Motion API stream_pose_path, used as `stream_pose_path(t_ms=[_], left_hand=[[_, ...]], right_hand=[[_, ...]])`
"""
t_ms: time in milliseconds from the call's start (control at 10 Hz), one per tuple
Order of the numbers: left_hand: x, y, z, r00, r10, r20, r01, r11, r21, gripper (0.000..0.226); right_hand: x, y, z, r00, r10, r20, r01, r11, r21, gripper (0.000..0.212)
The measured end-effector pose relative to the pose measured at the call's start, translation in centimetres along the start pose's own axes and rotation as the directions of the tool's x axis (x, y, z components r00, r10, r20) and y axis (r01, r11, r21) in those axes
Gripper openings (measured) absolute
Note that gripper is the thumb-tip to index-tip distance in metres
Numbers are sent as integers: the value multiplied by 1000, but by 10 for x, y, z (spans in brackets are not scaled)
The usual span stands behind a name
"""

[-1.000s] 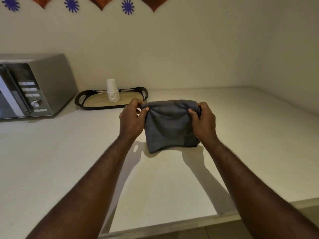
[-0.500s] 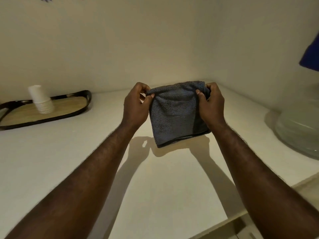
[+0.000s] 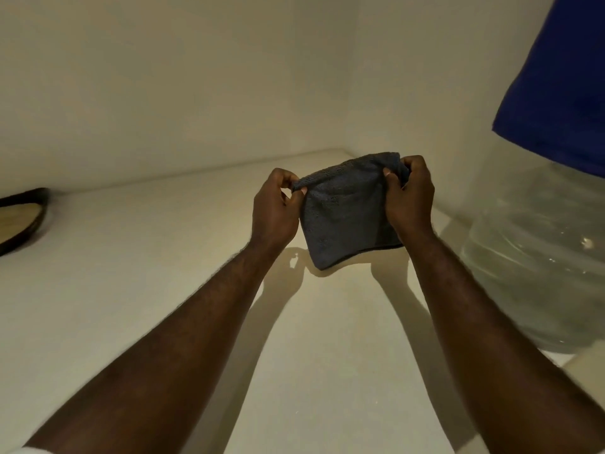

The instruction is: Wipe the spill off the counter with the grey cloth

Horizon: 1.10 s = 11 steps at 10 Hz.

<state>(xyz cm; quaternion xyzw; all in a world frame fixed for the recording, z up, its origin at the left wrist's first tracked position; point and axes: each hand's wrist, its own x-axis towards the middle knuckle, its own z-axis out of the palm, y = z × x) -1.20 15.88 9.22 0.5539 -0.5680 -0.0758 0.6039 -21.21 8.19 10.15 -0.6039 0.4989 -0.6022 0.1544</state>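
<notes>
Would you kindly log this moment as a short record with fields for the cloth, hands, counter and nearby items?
cloth: grey cloth, folded, held up above the counter
left hand: pinching the cloth's upper left corner
right hand: gripping the upper right corner
counter: pale; no spill visible
right side: clear water jug with blue top
far left: dark-rimmed tray, partly cropped

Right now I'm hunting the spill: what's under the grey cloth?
Bare counter and shadow show below the grey cloth, which both hands hold up. No spill shows; the cloth hides the patch behind it.
</notes>
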Motion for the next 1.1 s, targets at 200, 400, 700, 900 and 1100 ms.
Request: stream_pose_path(t_ms=[200,400,700,900,1100], left_hand=[[23,-20,58,999,-35,14,34,999,17,6],[42,-47,98,996,-79,39,77,995,58,3],[71,-100,138,978,-166,123,147,978,144,6],[72,-118,152,944,-298,139,291,954,69,11],[62,-104,137,901,-387,194,379,922,81,26]], right_hand=[[40,47,4,999,42,21,-39,994,-101,17],[67,79,25,994,103,34,-94,974,-205,18],[96,134,61,956,250,155,-187,924,-333,21],[103,156,72,949,220,225,-136,931,-337,23],[97,142,82,915,203,347,-112,957,-267,54]])
